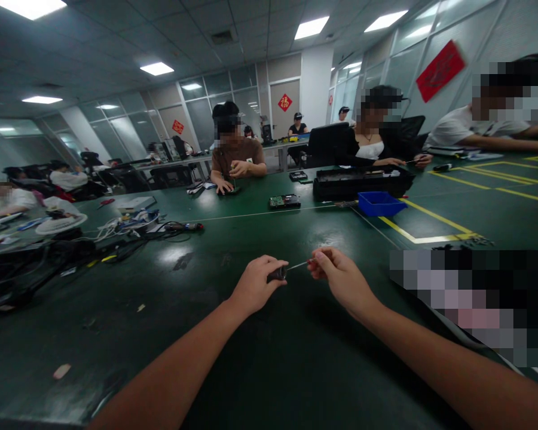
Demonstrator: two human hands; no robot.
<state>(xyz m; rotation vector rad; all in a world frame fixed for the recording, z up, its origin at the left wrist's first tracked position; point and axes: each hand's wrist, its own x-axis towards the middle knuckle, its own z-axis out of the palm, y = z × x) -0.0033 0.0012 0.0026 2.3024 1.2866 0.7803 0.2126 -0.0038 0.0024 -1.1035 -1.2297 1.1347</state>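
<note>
My left hand (256,285) is closed around the dark, rounded handle of what looks like a screwdriver (278,273). From that handle a thin metal shaft slants right and slightly up. My right hand (338,275) pinches the far end of the shaft between thumb and fingers, so its tip is hidden. Both hands are held over the middle of the dark green table (260,370).
Ahead are a hard drive with a green circuit board (284,201), a blue bin (380,203) and a long black casing (363,184). Cables (130,230) clutter the left side. A person (237,155) works across the table; others sit at the right.
</note>
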